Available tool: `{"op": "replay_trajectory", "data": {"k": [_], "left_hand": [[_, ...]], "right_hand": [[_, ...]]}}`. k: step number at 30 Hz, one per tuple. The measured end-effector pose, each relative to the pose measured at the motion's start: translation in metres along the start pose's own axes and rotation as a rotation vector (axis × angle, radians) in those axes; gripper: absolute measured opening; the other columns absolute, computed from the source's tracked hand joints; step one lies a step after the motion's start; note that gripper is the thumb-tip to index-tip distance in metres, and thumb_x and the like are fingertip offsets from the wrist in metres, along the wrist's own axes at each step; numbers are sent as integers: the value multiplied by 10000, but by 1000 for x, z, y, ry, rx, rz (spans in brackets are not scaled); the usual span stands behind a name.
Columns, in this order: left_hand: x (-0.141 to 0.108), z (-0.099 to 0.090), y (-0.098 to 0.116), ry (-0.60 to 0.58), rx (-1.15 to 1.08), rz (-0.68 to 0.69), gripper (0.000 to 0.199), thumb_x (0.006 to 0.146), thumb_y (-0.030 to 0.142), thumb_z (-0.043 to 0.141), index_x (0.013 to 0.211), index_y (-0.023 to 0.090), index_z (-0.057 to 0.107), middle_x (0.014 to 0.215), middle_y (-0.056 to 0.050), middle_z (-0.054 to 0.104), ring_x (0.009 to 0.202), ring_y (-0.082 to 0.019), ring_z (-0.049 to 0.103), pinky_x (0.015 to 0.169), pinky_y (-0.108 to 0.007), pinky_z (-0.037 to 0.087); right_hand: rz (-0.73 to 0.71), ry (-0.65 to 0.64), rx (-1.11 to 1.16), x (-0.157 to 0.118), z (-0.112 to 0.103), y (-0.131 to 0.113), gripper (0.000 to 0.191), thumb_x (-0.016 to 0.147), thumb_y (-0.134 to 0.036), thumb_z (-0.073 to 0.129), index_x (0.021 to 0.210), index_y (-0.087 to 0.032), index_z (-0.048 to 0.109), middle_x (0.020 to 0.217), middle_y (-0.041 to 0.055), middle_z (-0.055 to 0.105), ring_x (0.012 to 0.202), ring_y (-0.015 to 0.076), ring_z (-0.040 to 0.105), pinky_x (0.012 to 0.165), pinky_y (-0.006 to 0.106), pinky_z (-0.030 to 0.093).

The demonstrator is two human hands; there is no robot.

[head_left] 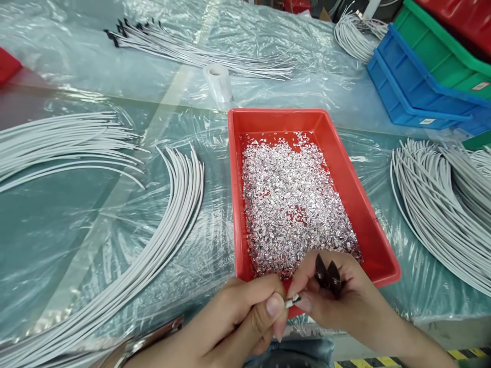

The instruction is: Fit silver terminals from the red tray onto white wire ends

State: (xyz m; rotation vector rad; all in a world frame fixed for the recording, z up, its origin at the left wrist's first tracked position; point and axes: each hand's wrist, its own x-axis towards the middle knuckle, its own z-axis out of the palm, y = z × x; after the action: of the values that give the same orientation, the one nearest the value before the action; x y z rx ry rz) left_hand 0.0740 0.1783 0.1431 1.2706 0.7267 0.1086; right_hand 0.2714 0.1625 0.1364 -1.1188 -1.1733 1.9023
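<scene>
At the near end of the red tray (237, 220), my left hand (245, 312) is closed around a white cable (288, 303), with its short tip sticking out between thumb and finger. My right hand (353, 306) meets it there, thumb and forefinger pinching at the tip, where a dark and a silvery bit show. Tucked in the right hand is a pair of cutters (328, 276); their two dark pointed jaws stand apart above the fingers, and the handles are hidden. Silvery foil scraps (284, 179) cover much of the tray floor.
White cable bundles lie at left (180, 199), far left (69, 143) and right (433, 194). Black-ended cables (199, 51) stretch across the back, behind a clear film roll (218, 84). Blue bins (414, 76) and a green bin (441, 46) are stacked back right. Plastic sheeting covers the table.
</scene>
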Motion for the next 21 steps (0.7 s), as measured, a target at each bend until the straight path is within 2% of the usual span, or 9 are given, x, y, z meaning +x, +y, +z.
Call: {"op": "replay_trajectory", "data": {"k": [3,7,12,16,21], "left_hand": [[1,-1,0,-14,-37,5,350,967,443,266,812,201,465,667,42,389,590,-77,381,535,-144,348],[1,-1,-1,3,-33,21,361,970,419,284,742,190,445,624,50,359,553,-68,357,492,-134,311],[3,-3,3,-71,-2,25,415,954,487,240,747,193,446,571,53,319,501,-86,315,437,-182,258],[4,-6,7,-126,47,-7,423,939,512,253,756,195,464,571,44,326,506,-101,312,445,-212,243],[3,-8,9,-161,59,-7,421,942,488,240,735,194,457,596,30,364,513,-102,326,456,-218,251]], "right_hand": [[-4,-18,-4,-1,-2,3,94,844,-249,621,791,-180,585,592,-72,391,512,72,300,458,204,222],[4,-22,-29,-2,-3,4,80,840,-243,621,795,-182,596,590,-73,372,511,72,293,453,207,213],[38,-42,-16,-2,-4,1,47,803,-150,603,765,-176,597,559,-81,352,483,66,275,428,199,197],[40,-81,8,-3,-4,0,66,804,-117,599,765,-171,602,562,-79,387,488,59,284,429,191,201],[33,-129,80,-3,-4,-2,55,811,-119,611,776,-160,605,655,-46,507,542,58,374,463,182,259]]}}
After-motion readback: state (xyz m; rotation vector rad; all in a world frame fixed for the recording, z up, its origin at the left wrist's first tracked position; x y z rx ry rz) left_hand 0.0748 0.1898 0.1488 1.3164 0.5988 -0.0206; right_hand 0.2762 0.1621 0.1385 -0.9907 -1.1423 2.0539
